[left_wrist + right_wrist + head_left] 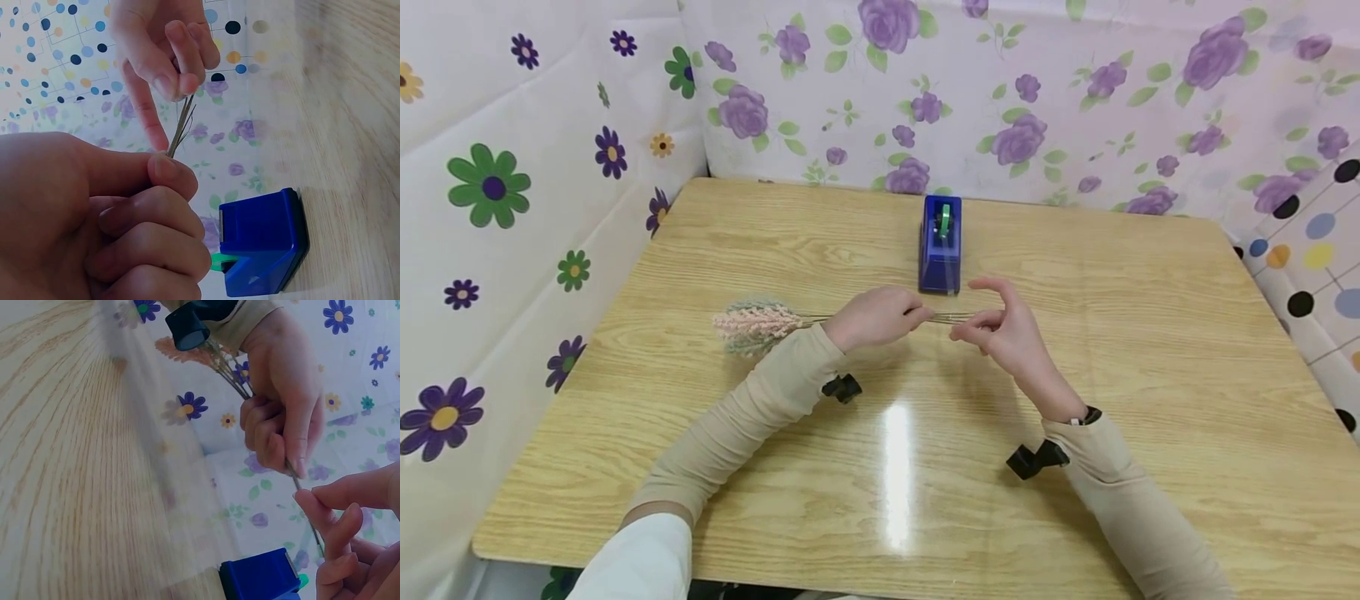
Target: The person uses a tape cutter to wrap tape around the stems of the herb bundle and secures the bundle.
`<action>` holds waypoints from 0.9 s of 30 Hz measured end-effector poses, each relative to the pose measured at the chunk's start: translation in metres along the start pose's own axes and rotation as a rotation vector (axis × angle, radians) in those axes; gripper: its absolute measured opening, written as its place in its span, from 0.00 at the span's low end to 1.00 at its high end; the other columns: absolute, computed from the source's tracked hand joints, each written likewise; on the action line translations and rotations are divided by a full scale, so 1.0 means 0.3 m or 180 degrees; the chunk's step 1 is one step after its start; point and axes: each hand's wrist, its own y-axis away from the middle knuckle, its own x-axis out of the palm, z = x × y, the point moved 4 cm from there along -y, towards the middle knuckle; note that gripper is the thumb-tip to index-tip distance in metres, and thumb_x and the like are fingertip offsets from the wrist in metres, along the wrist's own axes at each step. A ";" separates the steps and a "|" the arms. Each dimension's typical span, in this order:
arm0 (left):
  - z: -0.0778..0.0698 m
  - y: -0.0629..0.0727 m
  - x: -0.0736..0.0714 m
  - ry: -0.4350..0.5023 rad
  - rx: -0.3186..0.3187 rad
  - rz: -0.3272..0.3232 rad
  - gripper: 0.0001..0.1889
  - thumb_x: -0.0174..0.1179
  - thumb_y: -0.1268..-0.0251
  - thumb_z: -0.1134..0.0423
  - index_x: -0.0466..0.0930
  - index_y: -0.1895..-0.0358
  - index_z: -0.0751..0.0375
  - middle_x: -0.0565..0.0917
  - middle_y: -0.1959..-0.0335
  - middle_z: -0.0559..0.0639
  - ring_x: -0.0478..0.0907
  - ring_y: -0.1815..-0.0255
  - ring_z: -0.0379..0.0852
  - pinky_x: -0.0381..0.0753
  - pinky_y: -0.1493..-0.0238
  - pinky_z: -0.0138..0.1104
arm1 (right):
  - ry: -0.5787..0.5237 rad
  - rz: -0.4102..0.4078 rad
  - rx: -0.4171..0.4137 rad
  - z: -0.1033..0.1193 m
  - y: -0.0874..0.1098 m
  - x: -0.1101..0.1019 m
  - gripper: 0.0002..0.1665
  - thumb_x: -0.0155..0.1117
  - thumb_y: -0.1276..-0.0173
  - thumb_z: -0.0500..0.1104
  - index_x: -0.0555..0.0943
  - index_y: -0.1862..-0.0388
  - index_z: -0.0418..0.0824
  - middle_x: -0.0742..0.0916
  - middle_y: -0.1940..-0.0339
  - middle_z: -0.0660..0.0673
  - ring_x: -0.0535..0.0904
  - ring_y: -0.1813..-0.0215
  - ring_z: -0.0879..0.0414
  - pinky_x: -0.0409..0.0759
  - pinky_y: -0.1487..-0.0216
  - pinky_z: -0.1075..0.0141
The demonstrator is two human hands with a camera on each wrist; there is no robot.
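A bunch of artificial flowers point(757, 323) with fluffy pink and pale green heads lies sideways above the table, heads to the left. My left hand point(878, 319) grips its thin stems, thumb pressed against the curled index finger. Beyond that grip the bare stem ends point(180, 127) stick out towards my right hand point(1017, 340). There the right thumb and a finger pinch the stems near their tips, while another finger stays raised. Any tape around the stems is too small to make out. Behind the hands stands a blue tape dispenser point(940, 250) with a green core.
The wooden table point(1150, 333) reaches to floral cloths behind and at the left, with a dotted cloth at the right. Black wrist cameras point(1033, 458) hang under both forearms. A bright reflection shows on the tabletop in front of the hands.
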 end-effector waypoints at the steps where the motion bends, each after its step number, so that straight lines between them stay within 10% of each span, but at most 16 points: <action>1: 0.001 0.000 0.000 0.0015 0.0008 0.0011 0.22 0.44 0.22 0.53 0.65 0.81 0.51 0.64 0.83 0.44 0.60 0.81 0.39 0.61 0.73 0.31 | 0.0003 0.0010 -0.0013 0.000 0.001 0.000 0.37 0.66 0.36 0.34 0.63 0.31 0.43 0.87 0.78 0.60 0.80 0.75 0.64 0.70 0.75 0.70; 27: 0.010 0.000 -0.034 0.0368 0.0010 -0.0052 0.21 0.44 0.22 0.54 0.73 0.77 0.55 0.65 0.84 0.44 0.59 0.85 0.39 0.62 0.75 0.31 | 0.0173 -0.0038 -0.0106 0.008 0.005 -0.012 0.32 0.64 0.35 0.36 0.66 0.33 0.44 0.88 0.76 0.59 0.79 0.76 0.62 0.69 0.76 0.70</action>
